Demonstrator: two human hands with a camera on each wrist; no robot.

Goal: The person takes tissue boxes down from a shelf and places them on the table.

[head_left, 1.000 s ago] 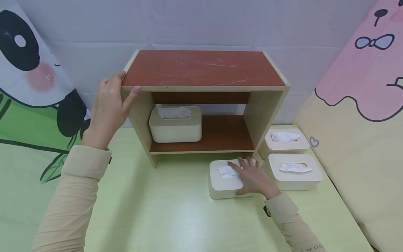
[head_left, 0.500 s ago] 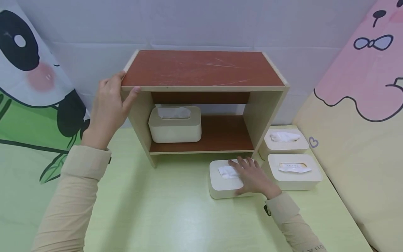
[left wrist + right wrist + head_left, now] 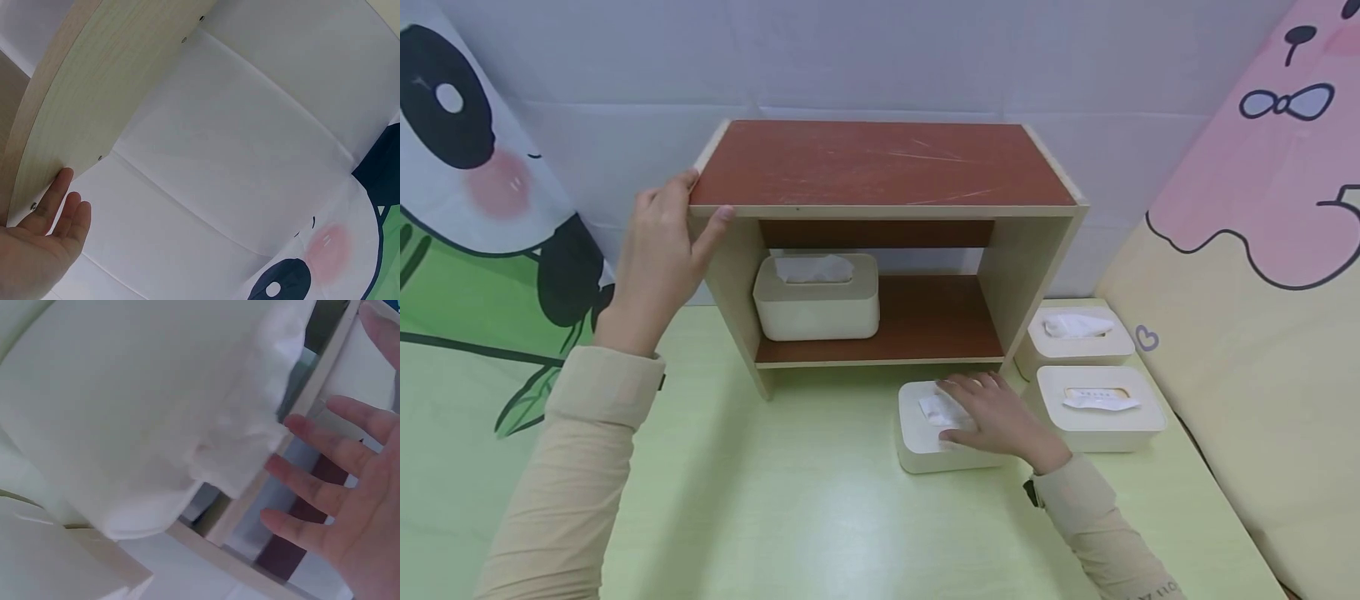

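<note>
A small wooden shelf unit [image 3: 880,162], with a scratched red-brown top, stands at the back of the table. My left hand [image 3: 655,267] holds its upper left front corner, the thumb over the front edge and the fingers against the pale side panel [image 3: 94,94]. One white tissue box [image 3: 816,312] sits inside on the left of the shelf board. In front of the unit lies another tissue box [image 3: 925,446], a white tissue [image 3: 250,419] poking from its slot. Above that box my right hand [image 3: 1000,425] hovers with fingers spread, clear of the tissue in the right wrist view.
On the table's right side stand two more white tissue boxes, a near one [image 3: 1101,429] and a far one [image 3: 1075,346]. The pale green table [image 3: 820,508] meets a cream side wall [image 3: 1247,400]. Cartoon prints cover parts of the walls.
My right hand's thumb has come off the box's front edge and now lies over its top, while the fingers shift slightly left. The box and my left hand stay in place.
</note>
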